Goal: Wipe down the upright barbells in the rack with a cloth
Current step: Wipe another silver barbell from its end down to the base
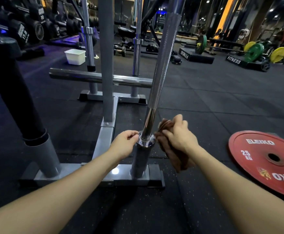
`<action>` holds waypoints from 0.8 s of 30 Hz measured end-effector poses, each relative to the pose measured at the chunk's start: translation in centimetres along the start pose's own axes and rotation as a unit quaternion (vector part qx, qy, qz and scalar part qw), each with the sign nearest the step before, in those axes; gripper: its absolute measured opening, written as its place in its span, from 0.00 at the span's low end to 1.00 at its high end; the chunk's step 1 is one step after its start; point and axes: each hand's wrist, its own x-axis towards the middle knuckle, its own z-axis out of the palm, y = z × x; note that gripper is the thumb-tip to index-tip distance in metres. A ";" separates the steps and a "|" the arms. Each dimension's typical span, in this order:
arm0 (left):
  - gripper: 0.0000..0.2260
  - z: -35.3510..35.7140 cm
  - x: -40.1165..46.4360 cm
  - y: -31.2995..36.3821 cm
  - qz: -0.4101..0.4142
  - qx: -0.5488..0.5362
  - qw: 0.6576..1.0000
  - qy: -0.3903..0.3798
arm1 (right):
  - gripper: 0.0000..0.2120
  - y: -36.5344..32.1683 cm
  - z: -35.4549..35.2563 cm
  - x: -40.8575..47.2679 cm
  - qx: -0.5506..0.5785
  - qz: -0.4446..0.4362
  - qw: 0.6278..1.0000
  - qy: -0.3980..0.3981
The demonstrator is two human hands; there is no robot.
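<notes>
Both forearms reach to the barbell (161,65): left hand (123,143) loosely curled at its collar, right hand (178,134) gripping a brown cloth (173,156) just beside it.

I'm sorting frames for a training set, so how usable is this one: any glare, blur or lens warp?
Head view: dim gym light; glare spot on the rack base and shine on the barbell; wide-angle bend curves the frame edges; the cloth in the right hand is slightly motion-blurred; left hand and red plate are sharp.
</notes>
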 end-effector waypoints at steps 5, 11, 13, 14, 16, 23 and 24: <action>0.21 0.4 -0.1 -0.7 0.038 0.065 0.997 -0.002 | 0.14 -2.0 0.0 1.8 0.137 0.018 0.988 0.075; 0.27 0.9 0.5 -1.3 0.095 0.134 0.986 0.014 | 0.17 -0.5 3.6 0.6 0.284 -0.030 0.953 -0.101; 0.28 0.8 0.8 -1.6 0.101 0.134 0.986 0.025 | 0.18 0.3 3.6 0.3 0.316 -0.042 0.938 -0.134; 0.28 0.8 0.9 -1.6 0.104 0.134 0.985 0.029 | 0.19 0.5 3.9 0.3 0.318 -0.053 0.937 -0.135; 0.28 0.8 1.0 -1.7 0.112 0.140 0.983 0.035 | 0.19 0.8 4.8 0.8 0.276 -0.073 0.952 -0.112; 0.27 0.9 1.0 -1.9 0.123 0.144 0.981 0.049 | 0.17 -0.2 5.1 4.5 0.201 -0.101 0.962 -0.153; 0.27 0.8 1.0 -1.8 0.122 0.146 0.981 0.048 | 0.17 -0.4 4.9 4.8 0.190 -0.104 0.964 -0.157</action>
